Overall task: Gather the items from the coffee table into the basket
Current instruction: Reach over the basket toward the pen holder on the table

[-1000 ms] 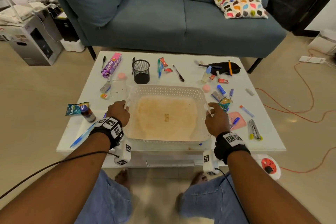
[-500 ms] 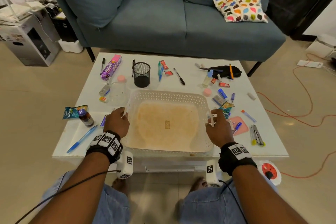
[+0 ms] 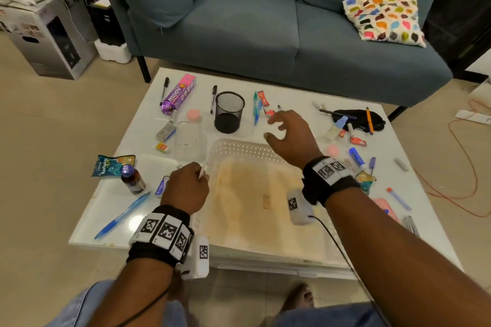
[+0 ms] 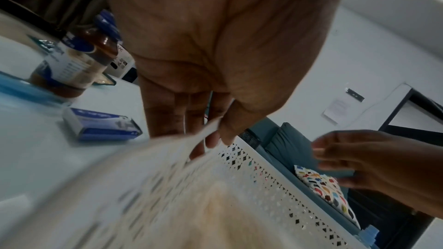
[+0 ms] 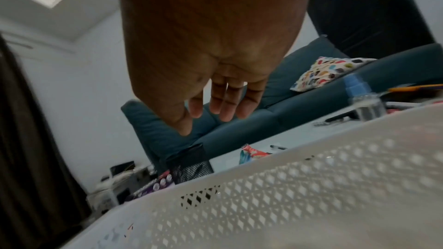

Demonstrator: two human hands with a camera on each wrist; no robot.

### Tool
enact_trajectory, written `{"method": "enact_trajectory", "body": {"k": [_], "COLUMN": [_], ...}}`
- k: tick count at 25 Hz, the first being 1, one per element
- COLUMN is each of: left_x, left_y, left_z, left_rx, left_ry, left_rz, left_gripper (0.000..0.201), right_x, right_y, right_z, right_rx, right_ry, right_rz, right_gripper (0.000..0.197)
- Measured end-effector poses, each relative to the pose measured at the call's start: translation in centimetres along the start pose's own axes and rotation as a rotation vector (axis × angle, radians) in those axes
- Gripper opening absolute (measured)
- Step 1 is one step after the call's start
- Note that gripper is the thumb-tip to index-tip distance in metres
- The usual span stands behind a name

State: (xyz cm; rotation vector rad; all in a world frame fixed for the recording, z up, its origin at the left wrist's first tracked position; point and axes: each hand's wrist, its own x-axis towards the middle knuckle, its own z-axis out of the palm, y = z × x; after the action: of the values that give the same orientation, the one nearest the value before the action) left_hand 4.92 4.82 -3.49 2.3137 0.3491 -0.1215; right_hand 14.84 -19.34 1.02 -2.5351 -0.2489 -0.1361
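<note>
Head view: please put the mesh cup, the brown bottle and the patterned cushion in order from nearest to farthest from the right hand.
From the right hand:
1. Mesh cup, just to its left on the table.
2. Brown bottle, at the table's left edge, beyond the left hand.
3. Patterned cushion, up on the sofa, at the right.

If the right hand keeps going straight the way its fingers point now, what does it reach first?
Probably the red sachet and black pen just beyond the right hand's fingertips, past the basket; depth is hard to judge.
</note>
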Motion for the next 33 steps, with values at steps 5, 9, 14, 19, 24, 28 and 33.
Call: {"method": "enact_trajectory", "body": {"k": [5, 9, 14, 19, 24, 28, 33], "left_x": [0.8, 1.0, 1.1, 0.9, 0.6, 0.5, 0.6], "left_y": [0.1, 0.0, 0.0, 0.3, 0.8, 1.1, 1.4], "left_z": [0.3, 0.3, 0.3, 0.3, -0.1, -0.2, -0.1], "left_rx": [0.104, 0.072, 0.065, 0.066, 0.081, 0.111, 0.086], "left_ry": [-0.066, -0.091, -0.100, -0.091, -0.090, -0.082, -0.094], "left_rz": [-0.033, -0.035, -0.038, -0.037, -0.024, -0.053, -0.060], "left_gripper": [0.017, 0.015, 0.015, 0.017, 0.015, 0.022, 0.026], "right_x": [6.9, 8.9, 10.4, 8.4, -1.2, -11.8, -17.0], "right_y": [-3.3, -3.0, -2.3, -3.5, -3.5, -1.8, -1.5], "right_z": [6.6, 9.0, 10.3, 7.3, 0.4, -0.2, 2.1], "right_rx": [-0.078, -0.113, -0.018, 0.137, 0.264, 0.283, 0.313], "right_ry": [-0.148, -0.068, 0.024, 0.150, 0.305, 0.224, 0.080], "right_rz": [-0.032, 0.009, 0.070, -0.042, -0.097, -0.017, 0.020], "right_gripper": [0.057, 0.053, 0.033, 0.025, 0.024, 0.022, 0.024]}}
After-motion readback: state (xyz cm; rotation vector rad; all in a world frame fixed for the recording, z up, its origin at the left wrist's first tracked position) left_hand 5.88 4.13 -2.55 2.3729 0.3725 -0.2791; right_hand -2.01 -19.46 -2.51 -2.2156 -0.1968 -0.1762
